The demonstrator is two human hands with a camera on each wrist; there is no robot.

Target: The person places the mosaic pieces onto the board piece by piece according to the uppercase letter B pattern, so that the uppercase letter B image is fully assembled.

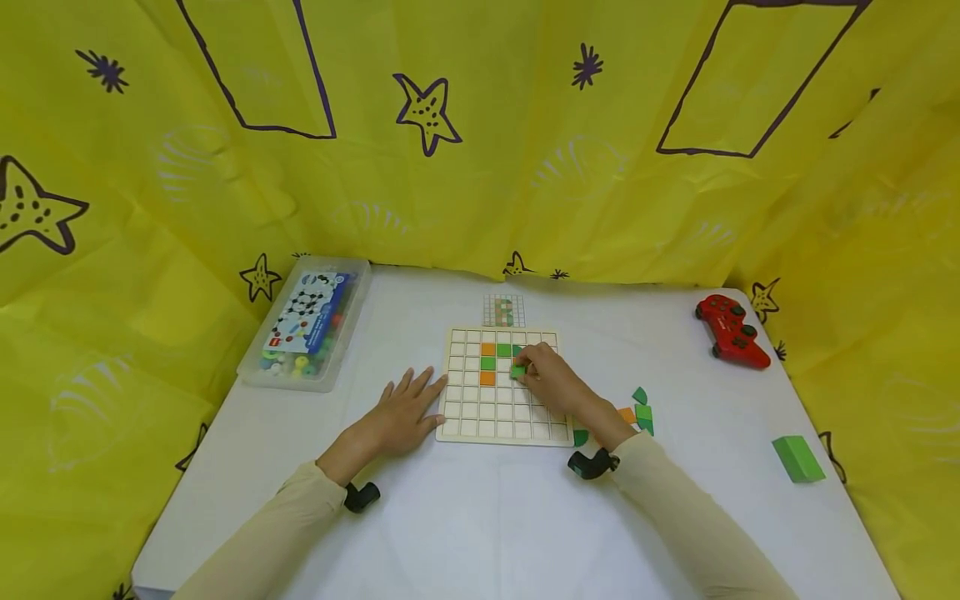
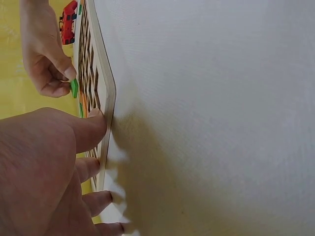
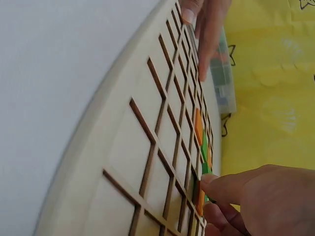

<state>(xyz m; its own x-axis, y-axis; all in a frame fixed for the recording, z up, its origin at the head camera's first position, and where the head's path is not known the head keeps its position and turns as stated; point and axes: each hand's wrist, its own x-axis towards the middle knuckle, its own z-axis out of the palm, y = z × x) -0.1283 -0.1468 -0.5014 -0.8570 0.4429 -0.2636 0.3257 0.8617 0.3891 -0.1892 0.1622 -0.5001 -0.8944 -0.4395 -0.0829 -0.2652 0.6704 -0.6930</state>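
A wooden grid board point(image 1: 495, 414) lies on the white table. Several orange and green tiles sit in its upper cells, among them an orange tile point(image 1: 487, 378) and a green tile point(image 1: 488, 363). My right hand point(image 1: 557, 382) pinches a small green tile point(image 2: 74, 88) between thumb and fingertips, close over the cells right of these. In the right wrist view, the thumb hides part of that tile point(image 3: 205, 168). My left hand point(image 1: 403, 417) lies with fingers spread at the board's left edge, its thumb point(image 2: 93, 129) on the rim.
Behind the board lies a small pattern card point(image 1: 504, 311). Loose green and orange pieces point(image 1: 642, 414) lie near my right forearm. A clear plastic box point(image 1: 322, 375) stands at left; a red game controller point(image 1: 729, 331) and a green block point(image 1: 798, 459) are at right.
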